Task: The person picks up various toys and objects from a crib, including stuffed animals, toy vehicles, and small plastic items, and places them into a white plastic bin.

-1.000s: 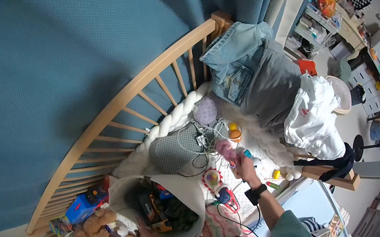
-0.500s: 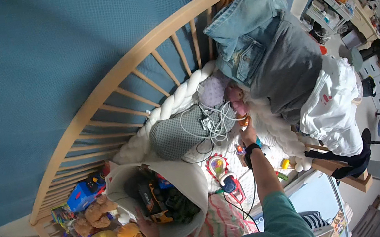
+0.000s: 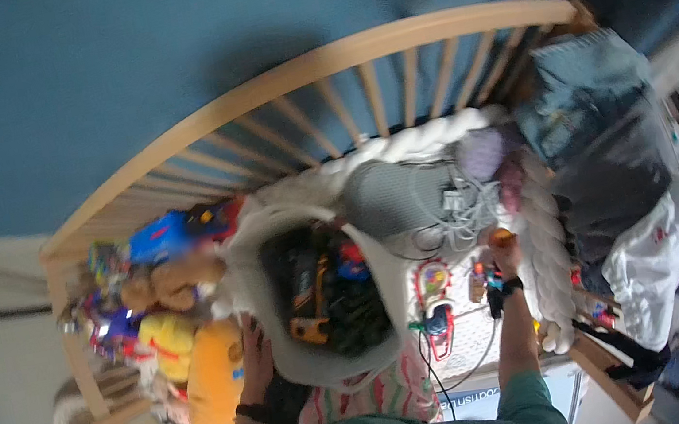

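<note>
Wooden slatted cot (image 3: 315, 68) against a blue wall. Left hand (image 3: 255, 363) grips the rim of the grey fabric toy-filled basket (image 3: 270, 224), fingers closed on it. Right hand (image 3: 502, 246) clamps a small orange toy (image 3: 498, 234) beside the white braided bumper (image 3: 545, 258). Step looks like collecting toys; next move calls for carrying the toy to the basket.

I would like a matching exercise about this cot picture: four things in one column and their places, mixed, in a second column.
Things:
1. basket
2. jeans
3. orange toy
4. plush toys

Places:
A. in the right hand
B. at the cot's left end
C. draped over the cot's right end
D. touched at its rim by the left hand

Pairs: 1-D, 2-C, 3-A, 4-B
</note>
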{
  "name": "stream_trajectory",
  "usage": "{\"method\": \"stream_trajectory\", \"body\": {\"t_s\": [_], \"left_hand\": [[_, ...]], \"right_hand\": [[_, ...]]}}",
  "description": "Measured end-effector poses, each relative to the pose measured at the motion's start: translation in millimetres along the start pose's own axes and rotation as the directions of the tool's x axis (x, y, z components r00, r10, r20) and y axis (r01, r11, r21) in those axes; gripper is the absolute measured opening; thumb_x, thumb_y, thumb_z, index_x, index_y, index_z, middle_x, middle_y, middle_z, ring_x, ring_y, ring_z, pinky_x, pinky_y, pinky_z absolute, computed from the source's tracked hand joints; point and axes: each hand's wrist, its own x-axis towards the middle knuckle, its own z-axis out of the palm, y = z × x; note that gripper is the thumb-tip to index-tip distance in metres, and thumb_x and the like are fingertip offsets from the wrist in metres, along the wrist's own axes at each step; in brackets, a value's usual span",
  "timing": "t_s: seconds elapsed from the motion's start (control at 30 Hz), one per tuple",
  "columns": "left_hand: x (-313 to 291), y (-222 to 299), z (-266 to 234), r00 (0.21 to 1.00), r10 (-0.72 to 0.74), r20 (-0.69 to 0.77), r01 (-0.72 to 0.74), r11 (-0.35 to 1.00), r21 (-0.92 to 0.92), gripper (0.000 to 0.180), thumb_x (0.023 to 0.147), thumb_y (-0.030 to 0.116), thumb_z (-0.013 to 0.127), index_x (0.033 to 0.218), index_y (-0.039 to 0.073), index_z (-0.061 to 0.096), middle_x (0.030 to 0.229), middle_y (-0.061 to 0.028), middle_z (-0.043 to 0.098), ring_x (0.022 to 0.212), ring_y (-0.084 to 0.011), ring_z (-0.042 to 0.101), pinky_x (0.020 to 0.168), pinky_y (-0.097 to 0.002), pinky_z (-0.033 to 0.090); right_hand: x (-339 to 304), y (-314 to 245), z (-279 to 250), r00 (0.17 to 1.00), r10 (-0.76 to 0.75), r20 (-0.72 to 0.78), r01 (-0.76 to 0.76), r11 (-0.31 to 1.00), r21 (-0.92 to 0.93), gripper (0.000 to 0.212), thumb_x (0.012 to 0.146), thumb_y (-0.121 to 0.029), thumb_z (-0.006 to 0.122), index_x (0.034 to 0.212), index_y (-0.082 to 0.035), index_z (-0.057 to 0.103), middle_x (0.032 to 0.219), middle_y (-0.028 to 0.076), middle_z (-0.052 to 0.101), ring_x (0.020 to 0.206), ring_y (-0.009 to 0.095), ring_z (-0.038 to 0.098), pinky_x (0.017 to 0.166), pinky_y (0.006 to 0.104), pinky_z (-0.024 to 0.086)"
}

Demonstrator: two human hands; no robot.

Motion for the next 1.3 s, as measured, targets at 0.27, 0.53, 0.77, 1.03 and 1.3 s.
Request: {"method": "stream_trajectory", "body": {"t_s": [0.27,0.53,0.77,1.03,1.3], "left_hand": [[-149,-78,-76,0.87,-0.472,-0.142,0.492,0.846,0.205,0.061,0.082,0.025,0.058,0.132,0.003,0.032,0.124,-0.0222,0.046,0.118,-0.0319,0.042,0.096,-0.0372,0.035],[-225,-137,20,0.807,-0.588,0.055,0.59,0.807,-0.037,0.066,0.067,0.049,0.067,0.112,0.003,0.05,0.104,-0.0204,0.058,0.098,-0.0349,0.055,0.082,-0.0395,0.045],[-184,-127,21,0.885,-0.452,0.114,0.435,0.888,0.148,0.027,0.078,0.027,0.054,0.094,0.007,0.061,0.088,-0.0178,0.061,0.086,-0.0363,0.057,0.073,-0.0428,0.046],[-207,-165,22,0.786,-0.568,0.243,0.306,0.699,0.646,0.032,0.073,0.03,0.053,0.097,0.012,0.061,0.086,-0.0154,0.063,0.083,-0.0351,0.059,0.07,-0.043,0.047],[-136,-128,-106,0.951,-0.219,0.219,0.229,0.973,-0.024,0.04,0.067,0.011,0.062,0.106,0.004,0.055,0.097,-0.0131,0.06,0.092,-0.0253,0.057,0.08,-0.0359,0.045]], "right_hand": [[-92,-105,-32,0.97,0.04,0.239,-0.12,0.935,0.334,0.051,0.076,-0.008,0.068,0.117,-0.004,0.039,0.106,0.008,0.052,0.094,0.017,0.051,0.083,0.0292,0.043],[-144,-326,-17,0.911,-0.228,0.344,0.108,0.936,0.335,0.062,0.077,-0.007,0.066,0.127,-0.004,0.029,0.108,0.014,0.052,0.095,0.019,0.054,0.081,0.0273,0.042],[-221,-407,6,0.737,-0.474,0.481,0.34,0.876,0.342,0.062,0.076,-0.002,0.064,0.127,-0.009,0.03,0.098,0.011,0.053,0.068,0.014,0.056,0.052,0.0237,0.046],[-277,-414,29,0.511,-0.411,0.755,0.322,0.906,0.275,0.069,0.071,-0.005,0.068,0.128,-0.011,0.03,0.093,0.012,0.056,0.056,0.012,0.054,0.045,0.0223,0.044],[-273,-399,54,0.381,-0.371,0.847,0.399,0.892,0.211,0.068,0.073,-0.024,0.07,0.127,-0.01,0.031,0.097,0.017,0.057,0.044,0.014,0.054,0.048,0.0277,0.048]]}}
